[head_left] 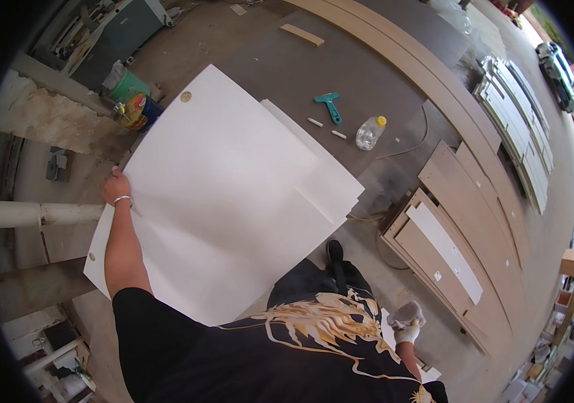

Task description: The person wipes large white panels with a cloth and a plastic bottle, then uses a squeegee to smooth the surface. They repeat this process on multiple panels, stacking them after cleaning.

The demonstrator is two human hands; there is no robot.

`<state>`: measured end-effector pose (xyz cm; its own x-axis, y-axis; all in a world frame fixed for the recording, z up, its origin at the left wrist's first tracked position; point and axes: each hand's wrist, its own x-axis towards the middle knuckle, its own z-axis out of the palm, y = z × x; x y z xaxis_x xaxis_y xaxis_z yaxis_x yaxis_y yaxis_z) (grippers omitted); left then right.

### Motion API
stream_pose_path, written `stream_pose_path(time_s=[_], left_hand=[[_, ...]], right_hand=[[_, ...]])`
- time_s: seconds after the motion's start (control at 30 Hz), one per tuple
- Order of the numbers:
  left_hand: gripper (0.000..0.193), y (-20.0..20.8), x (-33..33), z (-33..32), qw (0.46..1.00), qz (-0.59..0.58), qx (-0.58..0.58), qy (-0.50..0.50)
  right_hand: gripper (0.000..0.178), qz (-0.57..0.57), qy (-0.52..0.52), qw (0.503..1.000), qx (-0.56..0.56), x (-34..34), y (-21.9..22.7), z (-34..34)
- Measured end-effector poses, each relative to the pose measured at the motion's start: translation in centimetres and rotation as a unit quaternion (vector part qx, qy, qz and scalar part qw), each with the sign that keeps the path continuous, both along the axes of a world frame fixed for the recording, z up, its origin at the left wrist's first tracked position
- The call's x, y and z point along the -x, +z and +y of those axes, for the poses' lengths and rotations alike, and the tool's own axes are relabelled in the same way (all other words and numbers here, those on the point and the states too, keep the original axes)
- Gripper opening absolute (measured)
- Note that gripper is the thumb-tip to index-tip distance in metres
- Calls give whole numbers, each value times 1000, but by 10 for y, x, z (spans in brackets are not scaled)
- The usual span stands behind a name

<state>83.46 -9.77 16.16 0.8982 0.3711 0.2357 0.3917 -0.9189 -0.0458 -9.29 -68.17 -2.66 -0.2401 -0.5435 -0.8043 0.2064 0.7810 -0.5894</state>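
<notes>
A large white panel (219, 181) lies tilted across the work table in front of me, with a round hole near its far corner. At its left edge, my left hand (116, 187), bare and with a bracelet at the wrist, is closed on the board's rim. Low on the right, beside my body, my right hand (406, 332) wears a white glove and is closed round a crumpled grey rag (408, 314). Another white board shows partly from under the panel's right side; how many are stacked there is hidden.
On the dark table (260, 60) beyond the panel lie a teal scraper (330, 107), two white sticks and a clear bottle (369, 134) with a yellow cap. Brown boards (448, 248) are stacked at right. Buckets (129, 87) stand at far left, near a white pipe (45, 213).
</notes>
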Motion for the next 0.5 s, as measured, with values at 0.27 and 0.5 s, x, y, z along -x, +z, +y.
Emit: stream_pose_path(time_s=[0.27,0.5], left_hand=[[69,-70,71,-48,989,138,42,-30],[56,-19,70,10,954,-244,28,-173]], right_hand=[[49,-99,-27,994,41,-7,17,33],[49,-109,57,989,78,-124,59,-27]])
